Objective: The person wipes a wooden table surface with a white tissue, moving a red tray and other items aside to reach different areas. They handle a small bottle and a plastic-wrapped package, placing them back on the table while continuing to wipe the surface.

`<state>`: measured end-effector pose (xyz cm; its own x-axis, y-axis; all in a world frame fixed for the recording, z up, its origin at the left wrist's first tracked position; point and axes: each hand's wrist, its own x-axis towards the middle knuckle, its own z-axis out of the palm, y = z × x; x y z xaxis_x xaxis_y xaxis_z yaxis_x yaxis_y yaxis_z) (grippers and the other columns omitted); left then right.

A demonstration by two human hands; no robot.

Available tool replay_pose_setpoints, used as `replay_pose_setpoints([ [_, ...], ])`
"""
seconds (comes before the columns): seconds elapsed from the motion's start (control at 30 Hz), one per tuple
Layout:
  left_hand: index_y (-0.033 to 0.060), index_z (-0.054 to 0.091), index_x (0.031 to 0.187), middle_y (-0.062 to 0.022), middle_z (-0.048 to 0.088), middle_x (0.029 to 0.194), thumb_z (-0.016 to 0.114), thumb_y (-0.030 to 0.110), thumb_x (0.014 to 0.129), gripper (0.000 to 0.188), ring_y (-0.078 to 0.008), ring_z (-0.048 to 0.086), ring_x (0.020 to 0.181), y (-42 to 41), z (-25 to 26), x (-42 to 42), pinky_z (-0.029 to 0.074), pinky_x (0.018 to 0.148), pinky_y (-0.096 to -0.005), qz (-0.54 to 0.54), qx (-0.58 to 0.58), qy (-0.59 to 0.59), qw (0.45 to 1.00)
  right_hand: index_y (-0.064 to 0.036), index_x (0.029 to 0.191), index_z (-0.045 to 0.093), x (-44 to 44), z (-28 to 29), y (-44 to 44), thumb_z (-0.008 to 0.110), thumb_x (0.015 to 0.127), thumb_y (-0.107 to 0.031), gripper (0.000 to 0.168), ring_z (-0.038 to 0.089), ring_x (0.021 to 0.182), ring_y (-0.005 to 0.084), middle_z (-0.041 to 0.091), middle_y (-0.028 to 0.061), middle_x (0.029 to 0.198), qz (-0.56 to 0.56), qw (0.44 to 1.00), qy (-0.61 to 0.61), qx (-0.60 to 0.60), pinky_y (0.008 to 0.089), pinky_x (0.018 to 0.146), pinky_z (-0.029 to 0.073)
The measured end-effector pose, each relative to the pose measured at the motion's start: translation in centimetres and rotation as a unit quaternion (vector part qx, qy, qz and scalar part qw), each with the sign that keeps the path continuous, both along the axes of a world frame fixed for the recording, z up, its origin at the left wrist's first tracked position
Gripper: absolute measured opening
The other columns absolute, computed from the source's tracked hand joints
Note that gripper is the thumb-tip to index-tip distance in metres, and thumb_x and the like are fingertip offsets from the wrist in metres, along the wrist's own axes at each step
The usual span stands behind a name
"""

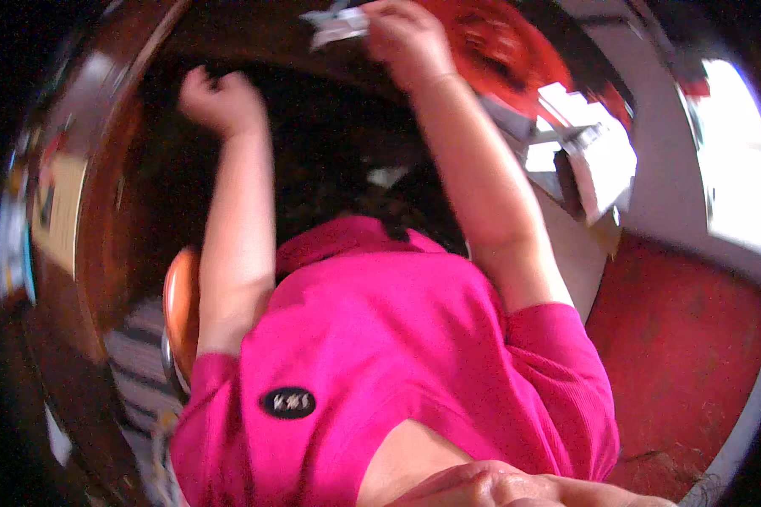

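Note:
My left hand (222, 101) is raised at the upper left over a dark area, with its fingers loosely curled and a gap between thumb and forefinger. Nothing shows in it. At the top edge, my right hand (409, 41) pinches a small, shiny, whitish piece, perhaps a wrapper or foil (337, 26), which sticks out to the left of the fingers. Motion blurs both hands and the piece. Part of the right hand is cut off by the picture's edge. Just right of that hand lies a bright red item (501, 47), too blurred to name.
White papers or packs (599, 158) lie beyond my right forearm. An orange rounded chair part (182, 310) is beside my left elbow, near striped fabric (139, 361). A brown wooden edge (111, 209) curves along the left. At right are a red surface (685, 355) and a bright opening (739, 152).

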<state>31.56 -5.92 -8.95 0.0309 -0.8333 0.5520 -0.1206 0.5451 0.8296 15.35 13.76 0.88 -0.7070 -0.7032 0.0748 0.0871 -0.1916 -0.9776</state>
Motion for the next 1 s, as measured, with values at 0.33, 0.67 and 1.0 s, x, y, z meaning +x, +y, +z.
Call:
replay_pose_setpoints([
  [0.33,0.0001,0.062,0.112,-0.0111,0.059,0.115,0.058,-0.007,0.085,0.028,-0.0176,0.060,0.098,7.2,10.8,-2.9,0.051,0.087,-0.0300,-0.259,-0.114,0.079,0.956,-0.005,0.093,0.069,3.4,6.4,20.9,0.070,0.072,-0.007,0.021,0.065,0.091,0.0335,0.069,0.0132,0.094,-0.309,0.775,0.518,0.188,0.0399,0.082,0.053],
  [0.67,0.0017,0.068,0.099,-0.0103,0.068,0.106,0.057,-0.009,0.084,0.021,-0.0244,0.063,0.100,15.5,11.9,-5.9,0.049,0.091,-0.0343,-0.455,-0.191,-0.001,0.870,0.004,0.118,0.063,-6.2,5.2,44.9,0.073,0.082,-0.054,0.069,0.064,0.098,0.0206,0.067,0.0132,0.109,-0.479,0.733,0.017,0.483,0.0324,0.081,0.051],
  [1.0,0.0014,0.067,0.095,-0.0098,0.067,0.104,0.059,-0.008,0.084,0.017,-0.0235,0.064,0.097,15.3,12.4,-3.6,0.050,0.089,-0.0327,-0.505,-0.194,-0.068,0.838,0.001,0.121,0.060,-6.7,6.9,40.0,0.077,0.081,-0.026,0.051,0.066,0.098,0.0231,0.067,0.0119,0.110,-0.467,0.863,-0.150,0.120,0.0312,0.080,0.053],
])
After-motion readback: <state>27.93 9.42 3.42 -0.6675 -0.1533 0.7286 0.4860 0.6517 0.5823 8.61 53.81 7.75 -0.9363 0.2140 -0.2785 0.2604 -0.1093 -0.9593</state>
